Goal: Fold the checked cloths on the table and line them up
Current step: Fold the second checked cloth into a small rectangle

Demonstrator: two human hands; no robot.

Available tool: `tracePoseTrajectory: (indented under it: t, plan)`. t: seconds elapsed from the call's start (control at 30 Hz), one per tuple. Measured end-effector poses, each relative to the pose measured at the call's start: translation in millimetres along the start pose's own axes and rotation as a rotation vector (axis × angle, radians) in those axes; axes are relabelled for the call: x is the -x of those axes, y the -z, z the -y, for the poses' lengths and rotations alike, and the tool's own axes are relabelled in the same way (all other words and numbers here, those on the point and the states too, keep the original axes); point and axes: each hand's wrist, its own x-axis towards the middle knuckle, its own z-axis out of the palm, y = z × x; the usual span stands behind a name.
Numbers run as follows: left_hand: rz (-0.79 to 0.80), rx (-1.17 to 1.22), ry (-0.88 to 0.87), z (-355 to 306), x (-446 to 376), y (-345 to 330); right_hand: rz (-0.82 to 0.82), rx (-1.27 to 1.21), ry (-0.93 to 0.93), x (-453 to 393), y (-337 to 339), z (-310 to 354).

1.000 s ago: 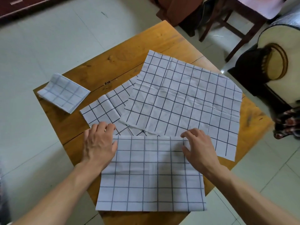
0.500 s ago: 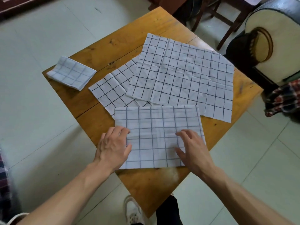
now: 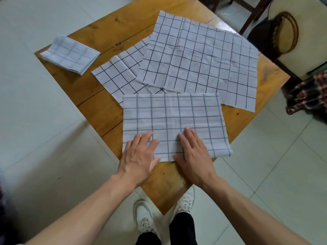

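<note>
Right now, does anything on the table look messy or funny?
A bit. The two unfolded cloths lie crooked: the big cloth overlaps the smaller cloth, and its right corner hangs off the table. The half-folded cloth also pokes past the edge. Nothing looks torn or spilled.

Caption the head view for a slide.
Both hands, left and right, press flat on a half-folded checked cloth on the wooden table.

A square wooden table (image 3: pixel 109 112) stands corner-on to the person. A half-folded checked cloth (image 3: pixel 173 119) lies toward the near corner. Beyond it a large open cloth (image 3: pixel 198 59) spreads toward the right corner, overlapping another open cloth (image 3: pixel 116 76) at the middle. A small folded cloth (image 3: pixel 70 53) sits at the left corner.
</note>
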Motion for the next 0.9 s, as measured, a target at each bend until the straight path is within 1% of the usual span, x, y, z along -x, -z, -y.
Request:
tracePoseTrajectory:
  t: [0.17, 0.4, 0.57, 0.77, 0.9]
  plan:
    - [0.006, -0.035, -0.044, 12.4, 8.0, -3.1, 0.024, -0.029, -0.045, 10.6, -1.6, -15.1]
    - [0.022, -0.034, -0.009, 21.6, 14.6, 1.4, 0.012, -0.021, -0.134, 24.8, 10.9, -39.9]
    - [0.036, -0.032, 0.002, 13.8, 8.9, 7.2, 0.017, -0.014, -0.177, 29.0, 21.5, -60.0]
    - [0.051, -0.015, -0.174, -10.4, -6.4, 2.4, 0.050, -0.012, -0.168, 26.6, 24.1, -65.6]
    - [0.032, -0.044, -0.203, -11.7, -15.3, -3.2, 0.022, -0.030, -0.109, 11.9, 23.8, -66.0]
